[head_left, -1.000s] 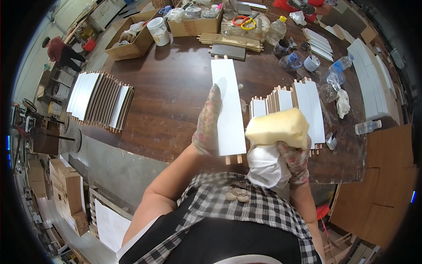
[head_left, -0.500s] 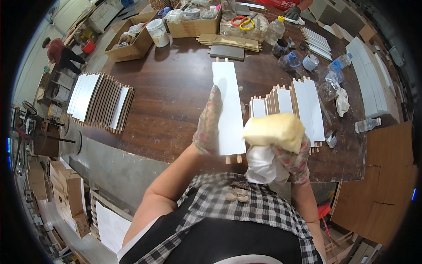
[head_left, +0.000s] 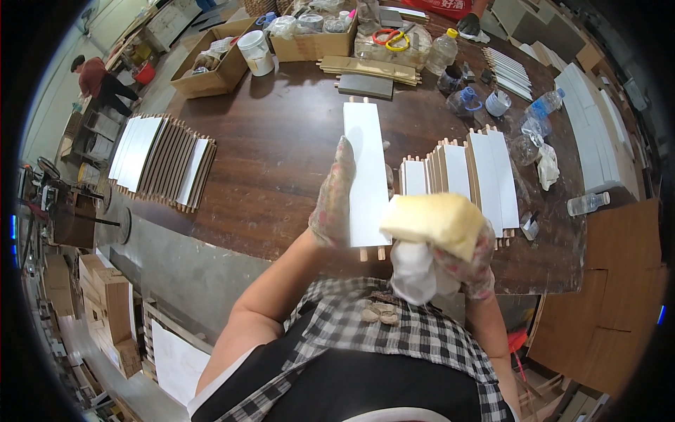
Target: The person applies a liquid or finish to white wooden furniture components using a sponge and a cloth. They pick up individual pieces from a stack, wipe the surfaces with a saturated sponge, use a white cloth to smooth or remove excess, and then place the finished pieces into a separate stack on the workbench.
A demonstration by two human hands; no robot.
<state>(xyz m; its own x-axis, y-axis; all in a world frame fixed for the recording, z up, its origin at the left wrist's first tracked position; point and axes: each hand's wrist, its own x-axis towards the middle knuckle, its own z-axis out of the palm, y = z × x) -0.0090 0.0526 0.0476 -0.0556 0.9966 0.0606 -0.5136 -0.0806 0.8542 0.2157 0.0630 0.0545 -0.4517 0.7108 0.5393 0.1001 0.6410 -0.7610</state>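
My left hand (head_left: 333,193), in a flower-patterned glove, is wrapped round the left edge of a long white panel (head_left: 367,169) with wooden dowels sticking out at both ends. The panel is held upright lengthwise in front of me, above the table edge. My right hand (head_left: 476,264), gloved alike, grips a pale yellow sponge (head_left: 436,216) together with a white cloth (head_left: 413,271). The sponge's left end is at the panel's lower right edge; whether it touches I cannot tell. Fingers of the right hand are partly hidden behind sponge and cloth.
Stacked dowelled panels lie on the brown table at left (head_left: 162,162) and at right (head_left: 492,176). Farther back are cardboard boxes (head_left: 214,77), a white tub (head_left: 256,53), scissors (head_left: 392,39) and plastic bottles (head_left: 545,105). A co-worker's gloved hand (head_left: 470,24) holds a white cloth across the table.
My right hand has moved slightly down and left with the sponge and cloth, and the sponge has tilted. The left hand keeps its hold on the panel.
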